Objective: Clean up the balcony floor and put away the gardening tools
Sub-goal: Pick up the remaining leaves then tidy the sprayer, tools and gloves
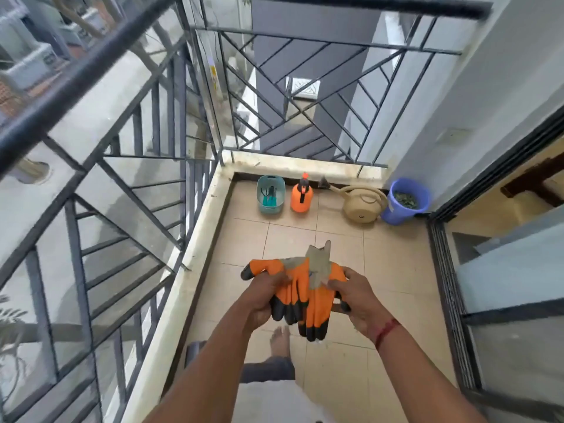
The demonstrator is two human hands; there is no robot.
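A pair of orange gardening gloves [308, 296] with black fingertips and grey cuffs hangs over the tiled balcony floor [393, 264]. My left hand [265, 296] grips the gloves from the left and my right hand [358, 297] pinches them from the right. Against the far curb stand a teal basket [262, 206] holding small hand tools, an orange spray bottle [301, 197], a beige watering can [363, 203] and a blue bucket [399, 213] with dry leaves inside.
A dark metal railing [128, 166] runs along the left side and the far end above a pale curb [195, 248]. A sliding door frame [448, 279] lines the right. My bare foot [279, 341] stands on the tiles below the gloves.
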